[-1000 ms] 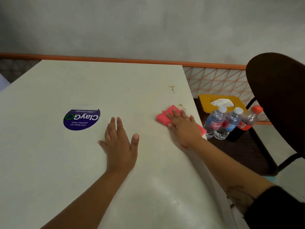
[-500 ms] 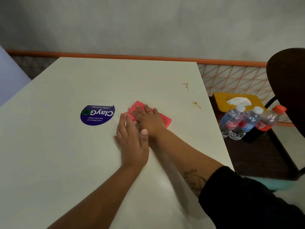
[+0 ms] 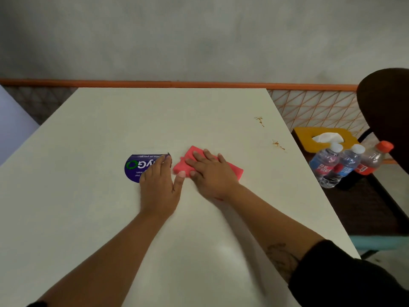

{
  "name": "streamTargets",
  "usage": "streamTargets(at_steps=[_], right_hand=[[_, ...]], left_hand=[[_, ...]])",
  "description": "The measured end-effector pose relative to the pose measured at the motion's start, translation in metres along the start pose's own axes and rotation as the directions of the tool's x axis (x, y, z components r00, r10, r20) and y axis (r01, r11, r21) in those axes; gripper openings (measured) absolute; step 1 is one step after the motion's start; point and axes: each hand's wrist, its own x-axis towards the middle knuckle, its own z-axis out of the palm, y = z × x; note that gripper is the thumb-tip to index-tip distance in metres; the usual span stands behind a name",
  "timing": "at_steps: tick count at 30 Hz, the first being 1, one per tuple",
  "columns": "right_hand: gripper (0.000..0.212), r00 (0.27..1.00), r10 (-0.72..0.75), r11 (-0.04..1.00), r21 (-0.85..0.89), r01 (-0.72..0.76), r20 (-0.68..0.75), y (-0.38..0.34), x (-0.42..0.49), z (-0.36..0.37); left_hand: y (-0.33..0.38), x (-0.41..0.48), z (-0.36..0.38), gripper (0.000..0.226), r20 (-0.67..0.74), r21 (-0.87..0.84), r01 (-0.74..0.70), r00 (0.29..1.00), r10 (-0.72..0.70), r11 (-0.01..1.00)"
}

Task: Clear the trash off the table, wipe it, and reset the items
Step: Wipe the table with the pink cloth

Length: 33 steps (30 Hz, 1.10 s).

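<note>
Flatly, the right grip [image 3: 212,173] presses on a pink cloth [image 3: 235,170] with its fingers straight and spread, curled round nothing. The cloth lies crumpled under the palm, about mid-bench, and pink shows past the fingertips and on the wrist's right side. Just beside it, the left grip [image 3: 159,187] rests palm down on the bench [image 3: 88,218], likewise open and flat. Its thumb tip touches the cloth's near-left corner, and its fingers cover the right part of a purple round sticker [image 3: 135,168].

Bare white surface lies all around: a broad stretch to the left, a wide band toward the far edge, and more toward the near edge under both forearms. To the right, two small brown stains sit close to the bench's right edge, one farther [image 3: 259,121] and one nearer [image 3: 277,144], both well apart from the cloth.

Beyond that edge, lower down, a dark seat [image 3: 365,207] carries a yellow tissue box [image 3: 305,134] and three bottles in a row: two with white caps [image 3: 323,165] [image 3: 348,162] and one with an orange cap [image 3: 374,160]. A dark chair back [image 3: 387,111] rises at far right. An orange rail [image 3: 177,83] runs behind the far edge.
</note>
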Motion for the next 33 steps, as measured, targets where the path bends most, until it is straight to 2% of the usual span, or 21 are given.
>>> streamTargets(at_steps=[7,17,23,25,28,33], right_hand=[[0.049,0.953,0.3,0.952,-0.044,-0.302,-0.05,0.005,0.073,-0.003],[0.049,0.922,0.382,0.921,-0.062,-0.385,-0.057,-0.033,-0.002,0.013],[0.051,0.834,0.533,0.833,-0.088,-0.547,-0.141,-0.011,0.076,0.003],[0.05,0.856,0.501,0.855,-0.081,-0.512,-0.126,-0.011,0.108,0.002],[0.049,0.928,0.362,0.922,-0.114,-0.371,-0.094,-0.014,0.137,-0.001],[0.047,0.991,0.136,0.986,-0.101,-0.134,0.013,-0.011,0.116,-0.005]], left_hand=[[-0.005,0.002,0.001,0.082,0.114,0.024,-0.095,0.989,0.092,0.995],[-0.005,0.003,-0.007,0.074,0.19,0.042,-0.076,0.979,0.067,0.996],[-0.006,0.002,-0.006,0.079,0.175,0.001,-0.066,0.982,0.065,0.998],[-0.005,0.003,-0.007,0.077,0.166,-0.023,-0.057,0.984,0.06,0.998],[-0.006,0.005,-0.007,0.077,0.149,-0.027,-0.062,0.987,0.065,0.998],[-0.008,0.006,-0.004,0.08,0.114,-0.03,-0.071,0.991,0.074,0.997]])
